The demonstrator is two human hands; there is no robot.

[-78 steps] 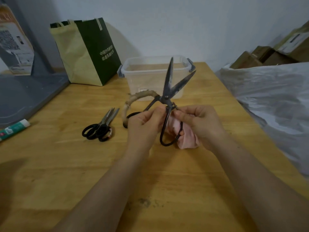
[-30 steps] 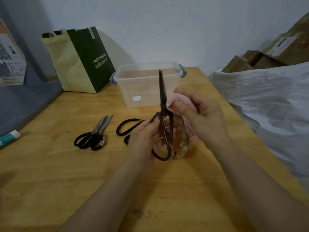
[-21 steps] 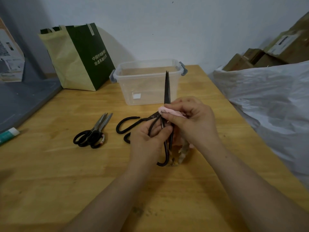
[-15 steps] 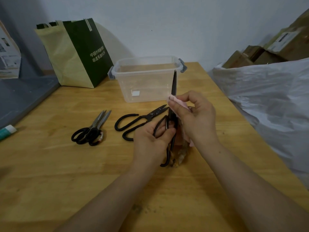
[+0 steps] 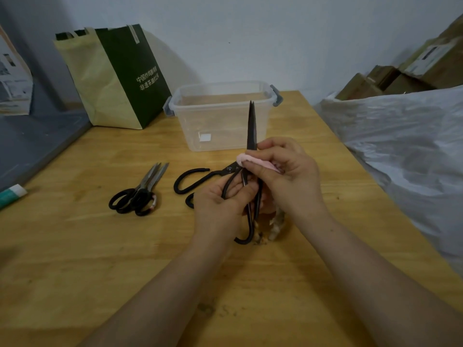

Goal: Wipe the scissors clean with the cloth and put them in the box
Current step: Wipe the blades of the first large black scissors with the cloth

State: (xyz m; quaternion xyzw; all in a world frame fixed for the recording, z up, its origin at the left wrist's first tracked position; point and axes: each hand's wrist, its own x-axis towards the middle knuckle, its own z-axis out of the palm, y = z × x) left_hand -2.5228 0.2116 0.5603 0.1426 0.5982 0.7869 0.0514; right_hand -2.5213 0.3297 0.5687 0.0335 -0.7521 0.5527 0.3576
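My left hand (image 5: 220,206) grips the handles of dark iron scissors (image 5: 251,128), held upright with blades closed and tips pointing up. My right hand (image 5: 288,171) pinches a pink cloth (image 5: 253,160) around the base of the blades, near the pivot. The cloth's lower end hangs behind my hands down to the table. A clear plastic box (image 5: 220,116) with grey latches stands open just behind the scissors. Two more pairs lie on the table: black iron scissors (image 5: 193,180) partly hidden by my left hand, and smaller black-handled scissors (image 5: 140,194) to the left.
A green and cream bag (image 5: 115,76) stands at the back left of the wooden table (image 5: 100,246). A glue stick (image 5: 12,194) lies at the left edge. A white plastic sheet (image 5: 406,146) and cardboard boxes (image 5: 400,76) crowd the right side.
The scissors' blades went from spread apart to closed. My right hand with the cloth slid up and down the blades and now sits low, near the pivot.
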